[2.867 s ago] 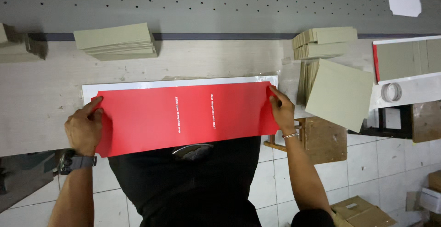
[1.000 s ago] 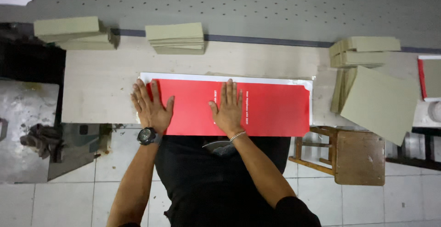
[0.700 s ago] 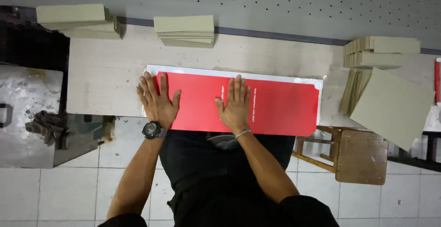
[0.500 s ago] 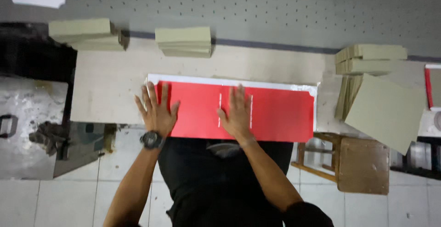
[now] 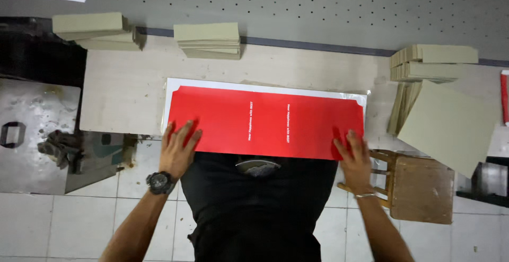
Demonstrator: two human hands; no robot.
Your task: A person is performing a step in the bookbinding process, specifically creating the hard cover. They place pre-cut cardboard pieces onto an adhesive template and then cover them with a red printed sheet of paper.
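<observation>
The red sheet (image 5: 265, 124) lies flat on a white backing sheet (image 5: 170, 84) at the worktop's (image 5: 122, 89) near edge. My left hand (image 5: 177, 153) and right hand (image 5: 354, 158) rest spread on its near corners, clamping nothing. I'm smoothing it, probably; next calls for even outward pressure.

Long red sheet (image 5: 265, 121) with clipped corners, lying flat and lengthwise on a white backing sheet (image 5: 168, 89) at the table's near edge; two short white text lines cross its middle.
</observation>
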